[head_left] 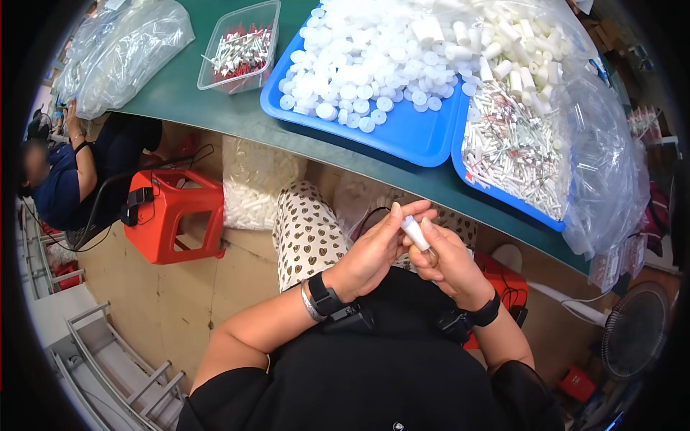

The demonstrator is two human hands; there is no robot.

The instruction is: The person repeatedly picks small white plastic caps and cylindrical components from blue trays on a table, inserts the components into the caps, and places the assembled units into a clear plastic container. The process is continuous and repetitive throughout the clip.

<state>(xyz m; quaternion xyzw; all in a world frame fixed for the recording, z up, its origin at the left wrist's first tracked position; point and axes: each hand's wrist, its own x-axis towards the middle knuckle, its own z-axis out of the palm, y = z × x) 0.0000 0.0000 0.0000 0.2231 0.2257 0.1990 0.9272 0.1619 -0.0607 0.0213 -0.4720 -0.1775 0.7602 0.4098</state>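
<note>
In front of my lap, my right hand (453,267) pinches a small white plastic cylinder (415,233) between thumb and curled fingers. Its upper end looks translucent and slightly bluish. My left hand (374,251) is right beside it, palm turned inward and fingers stretched out behind the cylinder's upper end. Whether those fingers press on the cylinder is hard to see. Beyond my hands, a blue tray (402,136) holds many translucent white discs (366,90). A second blue tray (460,154) to its right carries thin white wired parts (514,154) and white cylinders (528,72).
The green table (194,115) has its near edge just beyond my hands. A clear box (269,61) of red and white parts and a plastic bag (136,50) stand at left. A red stool (172,215) and another person (86,169) are left; a fan (634,330) is right.
</note>
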